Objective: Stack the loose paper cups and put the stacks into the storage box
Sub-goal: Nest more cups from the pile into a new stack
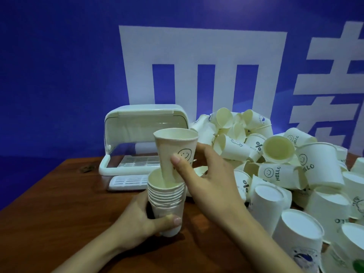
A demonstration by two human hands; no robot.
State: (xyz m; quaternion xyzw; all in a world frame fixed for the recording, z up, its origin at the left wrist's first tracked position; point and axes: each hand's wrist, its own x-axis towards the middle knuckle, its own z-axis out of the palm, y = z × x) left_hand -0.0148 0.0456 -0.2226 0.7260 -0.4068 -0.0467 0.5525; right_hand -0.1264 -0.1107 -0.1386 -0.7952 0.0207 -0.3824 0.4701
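Blue backdrop with large white characters fills the rear of the view. Brown wooden desk below it.

Storage box: white, rounded hood lid raised, front open, slatted white tray floor visible inside. Stands at the back of the desk, left of centre. A separate slatted white tray lies flat on the desk just in front of it.

Left hand: fingers and thumb curled round the lower part of a stack of paper cups, mouths up, held upright above the desk near the front centre.

Right hand: thumb and fingers pinch a single smiley-face cup by its side wall. That cup is tilted, its base already inside the mouth of the top cup of the stack, its rim leaning up and to the left. It hides part of the storage box opening from this view.

Pile of loose paper cups: heaped over the right side of the desk, reaching from beside the storage box to the near right edge. Cups lie on their sides, upside down, some crushed together. Prints readable: "HELLO" with smiley faces, a percent sign. The pile's left edge touches or nearly touches the box's right wall; cannot tell which.

Right forearm crosses in front of the pile's lower left.
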